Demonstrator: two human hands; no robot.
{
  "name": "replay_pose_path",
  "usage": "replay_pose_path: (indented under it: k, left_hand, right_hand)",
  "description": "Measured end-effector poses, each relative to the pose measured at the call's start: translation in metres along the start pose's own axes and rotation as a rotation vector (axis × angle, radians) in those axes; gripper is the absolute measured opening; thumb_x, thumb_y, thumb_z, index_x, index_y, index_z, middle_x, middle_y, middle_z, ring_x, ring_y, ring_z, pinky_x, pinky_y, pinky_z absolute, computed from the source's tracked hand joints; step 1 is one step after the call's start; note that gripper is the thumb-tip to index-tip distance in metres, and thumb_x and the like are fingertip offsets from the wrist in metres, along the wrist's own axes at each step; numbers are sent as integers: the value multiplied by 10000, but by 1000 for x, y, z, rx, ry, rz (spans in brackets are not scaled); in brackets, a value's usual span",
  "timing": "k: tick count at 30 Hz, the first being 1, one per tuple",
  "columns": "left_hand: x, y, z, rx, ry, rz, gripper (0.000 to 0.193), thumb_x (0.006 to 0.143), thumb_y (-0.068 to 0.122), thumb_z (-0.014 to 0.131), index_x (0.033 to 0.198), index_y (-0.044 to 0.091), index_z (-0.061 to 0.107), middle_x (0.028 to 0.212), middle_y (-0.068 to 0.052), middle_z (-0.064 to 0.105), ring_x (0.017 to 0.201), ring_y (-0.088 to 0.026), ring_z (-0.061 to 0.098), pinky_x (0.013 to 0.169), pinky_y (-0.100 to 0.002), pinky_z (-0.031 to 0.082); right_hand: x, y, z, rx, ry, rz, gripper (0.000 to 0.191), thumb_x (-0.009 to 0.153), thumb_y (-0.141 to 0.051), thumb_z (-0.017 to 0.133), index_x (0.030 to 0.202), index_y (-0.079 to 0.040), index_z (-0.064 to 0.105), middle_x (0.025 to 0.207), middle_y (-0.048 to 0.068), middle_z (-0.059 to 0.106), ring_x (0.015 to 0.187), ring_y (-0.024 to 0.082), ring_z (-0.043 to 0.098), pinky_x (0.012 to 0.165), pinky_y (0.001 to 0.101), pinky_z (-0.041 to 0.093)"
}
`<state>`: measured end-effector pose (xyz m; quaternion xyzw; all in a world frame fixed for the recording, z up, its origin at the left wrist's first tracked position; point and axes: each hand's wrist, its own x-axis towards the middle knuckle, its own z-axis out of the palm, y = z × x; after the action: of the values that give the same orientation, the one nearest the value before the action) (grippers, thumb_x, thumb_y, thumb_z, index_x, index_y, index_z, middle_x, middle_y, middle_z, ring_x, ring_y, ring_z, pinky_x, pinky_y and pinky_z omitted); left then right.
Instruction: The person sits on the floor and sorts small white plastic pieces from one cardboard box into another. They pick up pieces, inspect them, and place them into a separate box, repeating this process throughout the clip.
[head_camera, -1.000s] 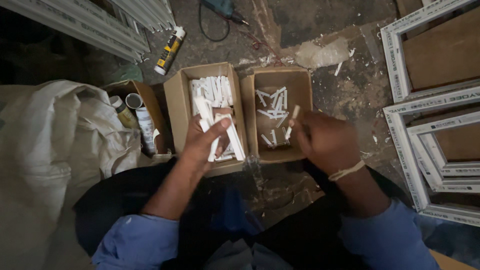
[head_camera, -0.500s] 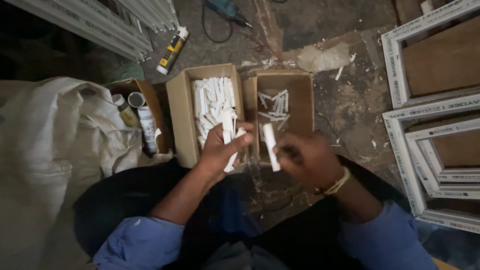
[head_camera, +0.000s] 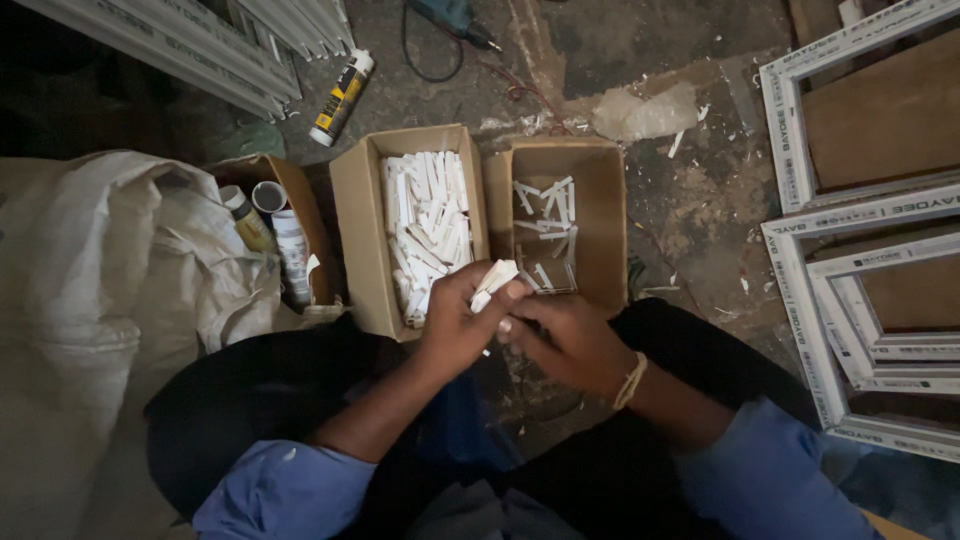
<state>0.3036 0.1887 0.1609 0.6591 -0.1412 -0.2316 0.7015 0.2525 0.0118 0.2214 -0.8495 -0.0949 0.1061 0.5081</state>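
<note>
My left hand (head_camera: 458, 325) grips a small bundle of short white plastic strips (head_camera: 494, 279) just in front of two open cardboard boxes. My right hand (head_camera: 565, 338) meets it from the right, fingers curled at the lower end of the same bundle. The left box (head_camera: 357, 225) is packed with many white strips (head_camera: 428, 222). The right box (head_camera: 601, 215) holds only several loose strips (head_camera: 550, 215) on its bottom. Both hands hover over the near edges of the boxes, above my dark-trousered lap.
A smaller box (head_camera: 300, 205) with tubes and cans stands left of the strip boxes, beside a large white sack (head_camera: 90, 300). A sealant tube (head_camera: 342, 97) and a power drill (head_camera: 450, 15) lie farther off on the dirty floor. White window frames (head_camera: 860, 240) are stacked at the right.
My right hand came back from the right box and joined my left hand. The strips that were spread between the hands are now gathered in one bundle near the box edges.
</note>
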Motion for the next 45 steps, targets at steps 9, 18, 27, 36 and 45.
replay_pose_path:
  k: [9, 18, 27, 36, 45]
  left_hand:
    - [33, 19, -26, -134, 365, -342, 325, 961, 387, 667, 1022, 78, 747, 639, -18, 601, 471, -77, 492, 412, -255, 365]
    - [28, 0, -22, -420, 292, -350, 364, 985, 410, 658, 1040, 53, 703, 662, 20, 559, 490, -87, 456, 424, -256, 340]
    - [4, -6, 8, -33, 20, 37, 374, 1102, 329, 543, 1253, 25, 700, 1101, -50, 760, 1025, -104, 691, 901, -257, 555]
    - [5, 7, 10, 118, 61, 95, 458, 1067, 401, 531, 1311, 15, 551, 907, -84, 715, 714, -129, 656, 636, -264, 534]
    - [13, 3, 3, -364, 35, -345, 426, 1032, 446, 481, 1175, 52, 557, 674, -48, 649, 452, -135, 598, 344, -246, 388]
  right_hand:
    - [-9, -4, -8, 79, 52, 90, 170, 978, -186, 655, 939, -47, 746, 736, 75, 743, 609, 131, 698, 556, 307, 542]
    - [-5, 9, -55, -610, 308, 212, 327, 972, -424, 653, 1014, -120, 764, 843, 168, 726, 700, 311, 692, 626, 405, 539]
    - [-3, 15, 3, 291, 96, 249, 376, 960, -289, 733, 1247, -62, 646, 1057, 92, 773, 781, 142, 705, 673, 290, 564]
    - [1, 17, 6, 25, 182, 264, 338, 838, -153, 796, 1117, -41, 641, 926, 98, 769, 798, 124, 735, 706, 276, 597]
    - [-1, 26, -23, 640, 407, 333, 226, 928, -48, 593, 1149, -48, 548, 1005, 128, 734, 888, 202, 746, 695, 328, 604]
